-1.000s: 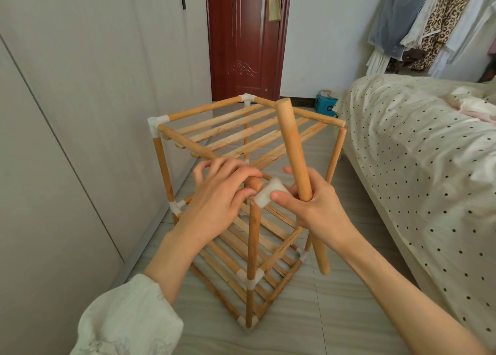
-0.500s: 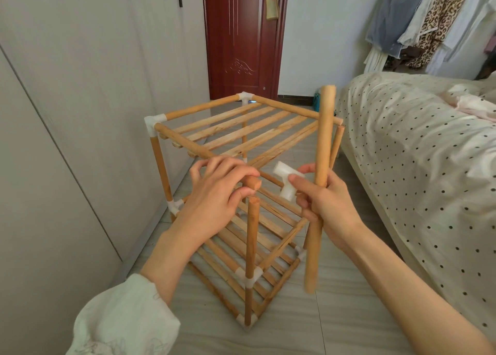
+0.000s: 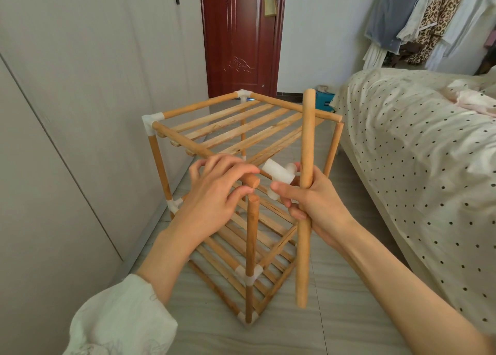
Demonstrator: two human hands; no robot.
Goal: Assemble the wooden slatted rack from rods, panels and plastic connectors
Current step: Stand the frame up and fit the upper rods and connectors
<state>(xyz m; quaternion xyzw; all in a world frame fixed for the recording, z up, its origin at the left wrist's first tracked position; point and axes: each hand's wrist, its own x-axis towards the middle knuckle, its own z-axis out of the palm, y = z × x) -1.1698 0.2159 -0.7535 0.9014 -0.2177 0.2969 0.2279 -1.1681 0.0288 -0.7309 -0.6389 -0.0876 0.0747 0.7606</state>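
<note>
Head view: no brand, label or readable writing shows anywhere; the only marking is a carved ornament on the dark red door (image 3: pixel 239 40).

The wooden slatted rack (image 3: pixel 228 131) stands on the tiled floor (image 3: pixel 335 314), between the pale wardrobe wall (image 3: pixel 80 113) on the left and the polka-dot bed (image 3: pixel 416 153) on the right. It has two slatted panels, one on top and one lower down. Four upright rods are visible in the frame. On the rack I count six white plastic connectors, though more may be hidden.

The left hand (image 3: pixel 214 193) rests on the near corner of the top panel, its fingers curled round the rail end (image 3: pixel 251 179), just above the bare top of the near upright rod (image 3: pixel 251 247). This corner has no connector on it.

The right hand (image 3: pixel 311 201) has its grip closed on two things at once: a loose wooden rod (image 3: pixel 304 193), held nearly upright in the palm, and one loose white connector (image 3: pixel 277 174), pinched by thumb and fingertips just beside the rail end.

The rack's far right corner, by the bed, also shows bare rod ends apart. Open floor lies in front of the rack; a narrow strip runs along the bed, and the wardrobe side is tight.
</note>
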